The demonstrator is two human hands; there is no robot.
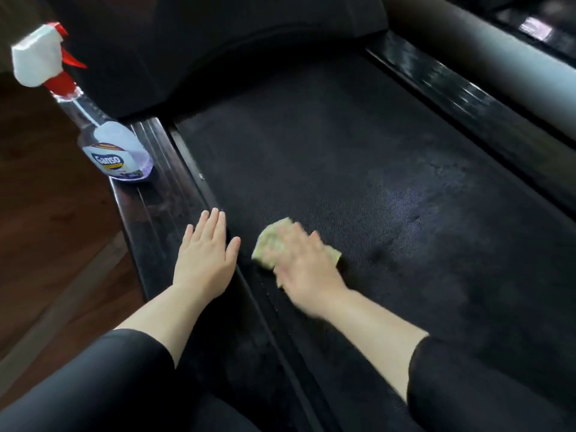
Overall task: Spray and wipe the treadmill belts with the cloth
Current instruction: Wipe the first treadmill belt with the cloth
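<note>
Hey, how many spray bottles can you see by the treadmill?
1. The clear plastic spray bottle with a white and red trigger head stands on the treadmill's black left side rail, ahead of the flat left hand. Others could be out of frame.

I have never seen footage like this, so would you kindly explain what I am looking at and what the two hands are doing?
There is no robot here. The single picture comes from a wide-angle camera worn on a person's head, looking forward and down, so you see their own forearms and hands.

The broad dark surface is a treadmill belt. The left hand lies flat, fingers straight, on the side rail next to the belt and holds nothing. The right hand lies on top of a yellowish cloth and presses it onto the belt. That hand is blurred, which suggests a wiping stroke.

Further along the same rail stands a clear spray bottle with a white and red trigger head, untouched. A wooden floor shows at the left.
</note>
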